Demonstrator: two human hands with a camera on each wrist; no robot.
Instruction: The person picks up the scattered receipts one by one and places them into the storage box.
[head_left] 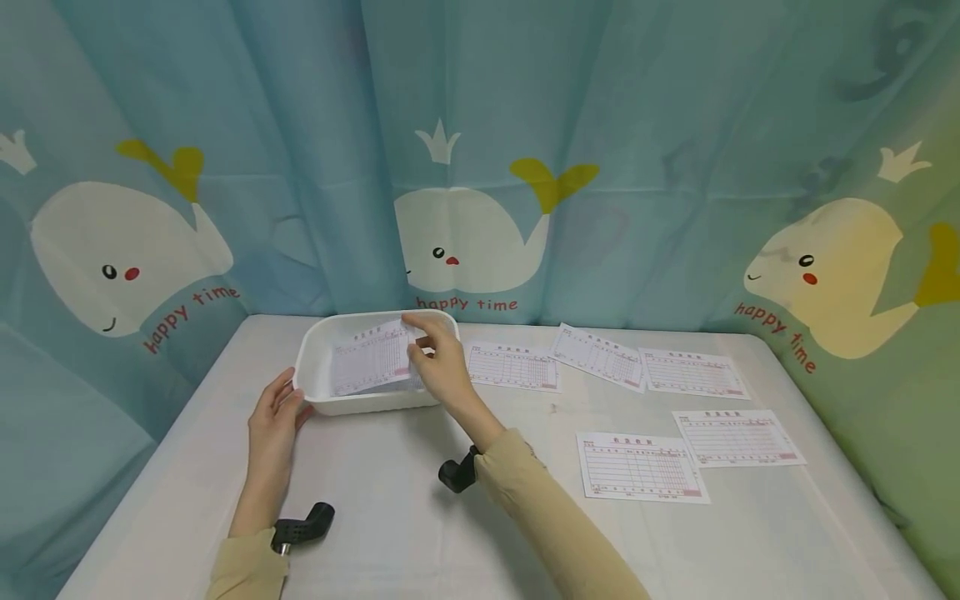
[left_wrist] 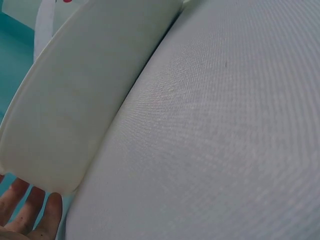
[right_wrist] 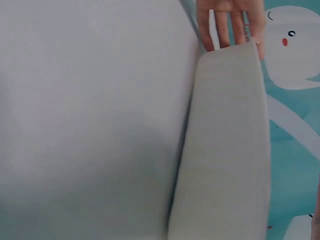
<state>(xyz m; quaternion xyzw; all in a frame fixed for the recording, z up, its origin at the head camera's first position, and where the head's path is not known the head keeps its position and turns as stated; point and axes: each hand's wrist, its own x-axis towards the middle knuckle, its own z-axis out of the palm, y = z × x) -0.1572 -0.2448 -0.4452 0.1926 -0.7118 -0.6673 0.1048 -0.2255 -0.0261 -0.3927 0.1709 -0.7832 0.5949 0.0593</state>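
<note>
R hand (head_left: 442,364) pinches the slip (head_left: 369,358) inside tub (head_left: 360,406), centre-left of frame; L hand (head_left: 272,421) touches tub, fingers fairly straight; prob. placing step, next move calls for gentle release

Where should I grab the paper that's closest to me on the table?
Try pinching the left edge of that paper, coming from its left side. It lies flat on the white table, so only a thin edge is there to lift. The left edge looks free, while its right side meets another paper.
</note>
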